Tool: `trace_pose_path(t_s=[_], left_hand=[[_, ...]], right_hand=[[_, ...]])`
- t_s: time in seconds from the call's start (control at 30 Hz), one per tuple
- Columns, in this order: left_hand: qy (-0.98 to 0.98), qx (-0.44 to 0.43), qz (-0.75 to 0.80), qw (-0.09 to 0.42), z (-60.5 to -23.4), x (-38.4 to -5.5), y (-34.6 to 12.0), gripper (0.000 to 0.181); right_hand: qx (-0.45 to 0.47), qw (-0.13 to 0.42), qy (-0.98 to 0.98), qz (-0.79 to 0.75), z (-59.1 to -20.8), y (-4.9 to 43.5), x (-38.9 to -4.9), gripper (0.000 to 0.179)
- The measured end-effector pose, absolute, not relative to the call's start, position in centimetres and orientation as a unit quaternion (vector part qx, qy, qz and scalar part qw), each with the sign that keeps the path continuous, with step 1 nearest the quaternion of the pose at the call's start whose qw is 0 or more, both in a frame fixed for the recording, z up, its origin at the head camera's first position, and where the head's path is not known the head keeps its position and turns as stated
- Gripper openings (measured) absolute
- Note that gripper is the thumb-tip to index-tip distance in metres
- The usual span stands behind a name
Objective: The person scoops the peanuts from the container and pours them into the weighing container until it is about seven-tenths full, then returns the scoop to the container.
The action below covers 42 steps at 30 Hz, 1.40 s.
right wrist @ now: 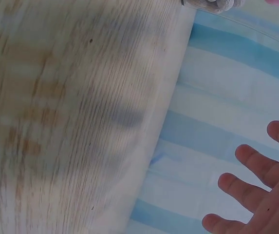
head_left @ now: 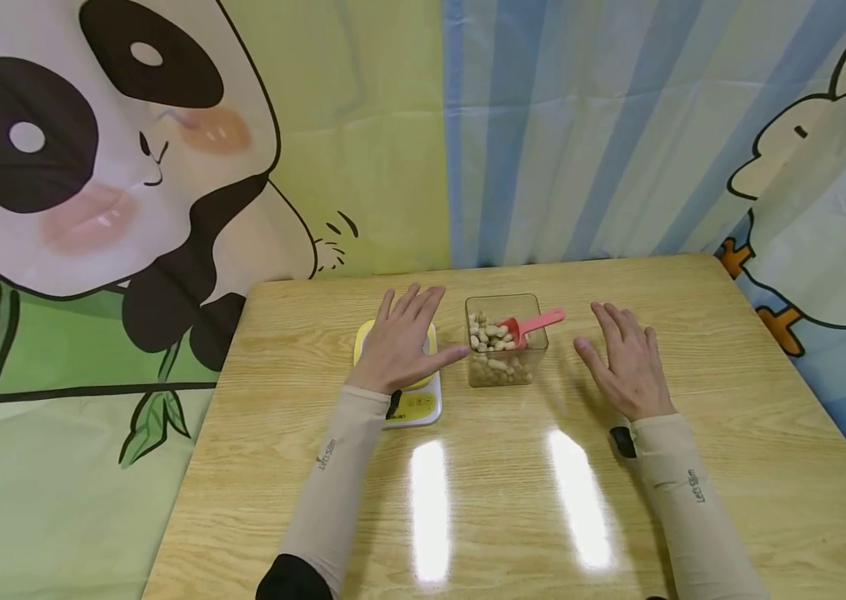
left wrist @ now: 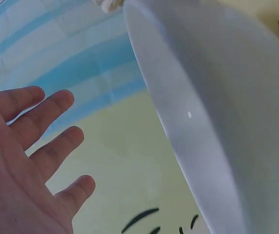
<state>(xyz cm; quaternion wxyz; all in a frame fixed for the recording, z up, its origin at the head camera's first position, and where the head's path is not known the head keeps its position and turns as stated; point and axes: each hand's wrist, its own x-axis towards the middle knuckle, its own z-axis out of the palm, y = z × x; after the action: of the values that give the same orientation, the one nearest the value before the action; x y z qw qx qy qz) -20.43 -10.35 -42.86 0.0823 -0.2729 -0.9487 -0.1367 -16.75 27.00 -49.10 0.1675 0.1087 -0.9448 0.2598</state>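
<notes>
My left hand (head_left: 402, 346) is spread over a yellow-and-white kitchen scale (head_left: 423, 407), fingers straight and holding nothing. It hides most of the scale in the head view. Beside the same hand, the left wrist view shows a large white curved bowl (left wrist: 188, 97) close to the camera. Right of the scale stands a clear square container (head_left: 520, 307) of unshelled peanuts (head_left: 488, 335). A pink scoop (head_left: 543, 319) lies in it, handle leaning over the right rim. Further right, my right hand (head_left: 628, 367) hovers with fingers extended, apart from the container and gripping nothing.
The wooden table (head_left: 513, 508) carries two bright light reflections near its front. Behind its far edge hangs a curtain (head_left: 580, 125) with blue stripes, and a panda print (head_left: 130, 150) covers the left side. Both forearms wear pale sleeves with wrist straps.
</notes>
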Motion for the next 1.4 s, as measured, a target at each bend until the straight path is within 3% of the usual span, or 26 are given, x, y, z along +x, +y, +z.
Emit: trace_pose_path(t_s=[0.47,0.87,1.1,1.4], left_hand=[[-0.946,-0.301,-0.109,0.054,-43.7,-22.1,-7.6,0.104],[-0.942,-0.321,-0.089,0.027,-43.8,-22.9,-6.2,0.113],[-0.944,-0.317,-0.084,0.029,-43.9,-23.2,-6.1,0.114],[-0.944,-0.316,-0.094,0.020,-43.7,-23.4,-5.7,0.117]], right_hand=[[0.144,0.179,-0.934,0.275,-49.1,27.5,-16.8,0.069],[0.183,0.054,-0.924,0.330,-46.0,27.9,-17.3,0.077],[0.223,0.044,-0.926,0.303,-44.0,27.3,-18.5,0.075],[0.283,0.036,-0.925,0.251,-41.2,25.8,-20.7,0.060]])
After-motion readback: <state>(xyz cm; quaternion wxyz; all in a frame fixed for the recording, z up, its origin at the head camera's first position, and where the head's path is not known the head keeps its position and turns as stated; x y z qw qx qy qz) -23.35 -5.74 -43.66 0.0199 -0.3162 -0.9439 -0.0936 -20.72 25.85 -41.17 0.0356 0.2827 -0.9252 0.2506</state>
